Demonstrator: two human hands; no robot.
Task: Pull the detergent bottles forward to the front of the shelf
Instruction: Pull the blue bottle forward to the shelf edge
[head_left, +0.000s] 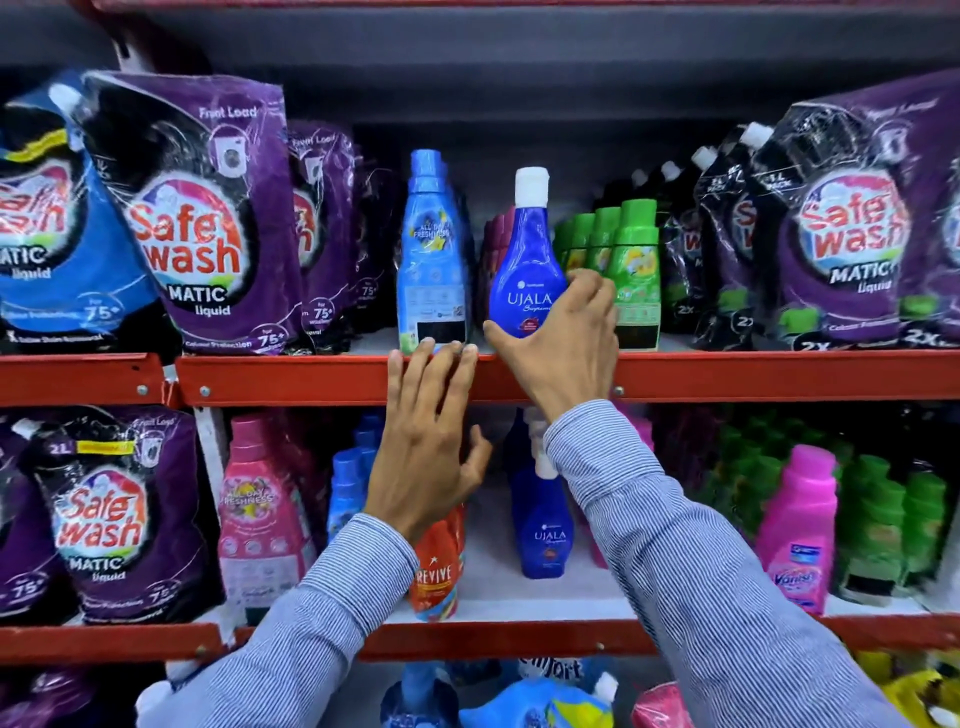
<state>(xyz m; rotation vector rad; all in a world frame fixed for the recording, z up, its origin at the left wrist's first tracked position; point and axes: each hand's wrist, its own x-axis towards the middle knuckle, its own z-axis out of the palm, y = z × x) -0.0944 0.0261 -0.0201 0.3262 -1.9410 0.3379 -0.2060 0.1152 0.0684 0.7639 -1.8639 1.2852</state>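
Fingers (587, 291) of our right hand (563, 348) wrap the Ujala bottle (524, 270).
It stands upright at the shelf (291, 376) front edge; our left hand (426, 447) rests open below the light-blue bottle (431, 249).

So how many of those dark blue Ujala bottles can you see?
2. One Ujala bottle stands on the upper shelf, held by the right hand; another stands on the shelf below. More may be hidden behind them.
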